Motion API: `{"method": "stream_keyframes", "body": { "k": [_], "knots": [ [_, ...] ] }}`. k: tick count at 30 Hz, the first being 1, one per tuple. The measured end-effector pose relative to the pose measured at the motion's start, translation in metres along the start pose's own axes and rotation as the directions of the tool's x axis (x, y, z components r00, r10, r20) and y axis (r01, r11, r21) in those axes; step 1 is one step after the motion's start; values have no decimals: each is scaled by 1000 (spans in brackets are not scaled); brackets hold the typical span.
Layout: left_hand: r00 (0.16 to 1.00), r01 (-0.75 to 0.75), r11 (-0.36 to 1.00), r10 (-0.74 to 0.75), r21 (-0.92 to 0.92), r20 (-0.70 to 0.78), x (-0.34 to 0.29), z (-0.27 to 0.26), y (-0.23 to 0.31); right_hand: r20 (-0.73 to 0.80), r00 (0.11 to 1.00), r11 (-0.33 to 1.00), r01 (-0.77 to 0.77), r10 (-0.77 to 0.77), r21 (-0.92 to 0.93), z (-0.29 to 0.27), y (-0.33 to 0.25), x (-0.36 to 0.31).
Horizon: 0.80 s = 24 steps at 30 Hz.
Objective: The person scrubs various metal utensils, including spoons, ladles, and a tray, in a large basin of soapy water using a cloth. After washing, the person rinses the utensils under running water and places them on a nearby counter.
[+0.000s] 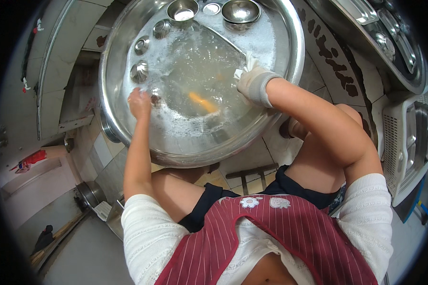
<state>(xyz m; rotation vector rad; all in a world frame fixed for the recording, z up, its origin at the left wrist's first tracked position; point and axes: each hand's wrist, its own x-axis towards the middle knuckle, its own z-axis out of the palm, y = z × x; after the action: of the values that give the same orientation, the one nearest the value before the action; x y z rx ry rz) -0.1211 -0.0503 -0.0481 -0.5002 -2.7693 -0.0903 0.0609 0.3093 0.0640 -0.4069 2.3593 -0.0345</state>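
Silver basin (297, 52), shiny, holding cloudy soapy water (195, 61) with white foam. Small bowls (240, 10) silver too. Orange thing (202, 101) under the water (blurred, can't tell what). Right hand (254, 83) in a grey-white knit glove, gripping a white cloth (246, 66). Left hand (139, 103) bare. Apron (290, 237) dark red with thin white pinstripes and two small white flower patches. Sleeves (147, 237) white, ribbed. Shorts (209, 199) navy. Crate (404, 142) white. Floor tiles (335, 57) pale with dark brown marks.
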Motion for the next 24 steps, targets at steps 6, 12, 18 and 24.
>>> {"method": "stream_keyframes", "body": {
  "k": [6, 12, 18, 24],
  "knots": [
    [602, 752, -274, -88, -600, 794, -36, 86, -130, 59, 995, 994, 84, -80, -75, -26, -19, -4],
    [284, 889, -322, -171, -326, 943, 0, 63, -7, 37, 999, 981, 38, -31, -188, -13, -15, 23],
    [423, 904, 55, -274, -425, 864, -15, -6, 108, 52, 998, 999, -24, 26, -41, 12, -2, 69],
    [705, 696, 262, -73, -668, 706, -87, -41, 132, -523, 808, 576, 300, 270, 760, 11, -78, 66]
  ]
}}
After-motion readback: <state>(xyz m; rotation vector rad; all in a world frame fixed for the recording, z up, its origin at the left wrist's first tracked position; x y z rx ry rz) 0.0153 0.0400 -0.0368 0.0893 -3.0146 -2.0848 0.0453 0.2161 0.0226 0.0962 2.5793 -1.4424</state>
